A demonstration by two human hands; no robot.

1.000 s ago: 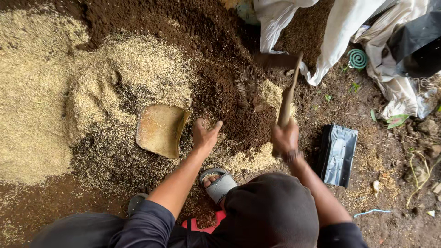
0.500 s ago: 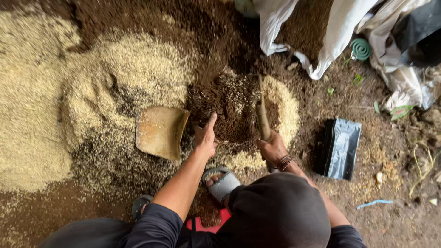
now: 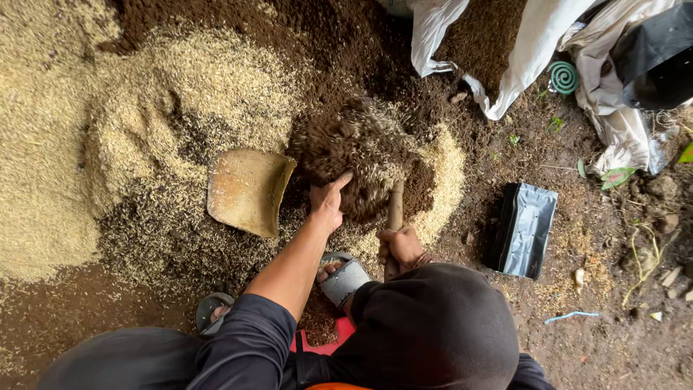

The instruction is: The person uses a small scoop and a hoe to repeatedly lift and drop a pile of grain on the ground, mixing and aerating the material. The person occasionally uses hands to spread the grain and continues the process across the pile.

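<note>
Now the right hand (image 3: 401, 245), gripping the wooden handle (image 3: 395, 209), has drawn nearer the open left hand (image 3: 328, 202).

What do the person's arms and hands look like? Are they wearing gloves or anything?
No gloves: both hands are bare. The left hand comes out of a dark navy sleeve pushed up near the elbow, so the forearm is bare too. The right hand has what looks like a thin band at the wrist; its sleeve is mostly hidden behind the dark head covering.

left hand (image 3: 328, 204) open, arm outstretched | right hand (image 3: 399, 245) fisted, gripping
</note>
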